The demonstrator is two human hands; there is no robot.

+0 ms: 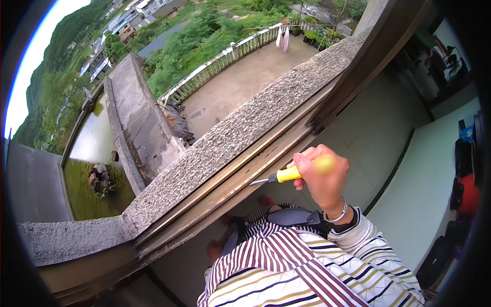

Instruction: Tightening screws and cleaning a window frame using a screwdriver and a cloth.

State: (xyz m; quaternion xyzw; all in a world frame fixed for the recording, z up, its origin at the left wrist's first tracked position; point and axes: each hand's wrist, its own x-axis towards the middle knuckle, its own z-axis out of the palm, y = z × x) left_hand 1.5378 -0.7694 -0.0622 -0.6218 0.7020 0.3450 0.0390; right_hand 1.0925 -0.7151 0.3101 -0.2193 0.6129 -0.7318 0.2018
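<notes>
My right hand [323, 174] is closed around the yellow handle of a screwdriver [289, 174] with a dark collar. Its thin metal shaft points left, and the tip meets the inner edge of the window track [225, 197]. Dirt and worn patches show along the track's grooves. A metal bangle circles my right wrist. Low beside my striped clothing, part of my left hand [215, 251] shows in shadow below the window frame; its fingers are too dark and hidden to make out.
Beyond the track runs a rough concrete sill [245, 117]. At the upper right stands a brown window sash [365, 64]. Outside lie a terrace with a balustrade [232, 51] and a green pool. Indoors, a pale surface [434, 148] and several dark items line the right side.
</notes>
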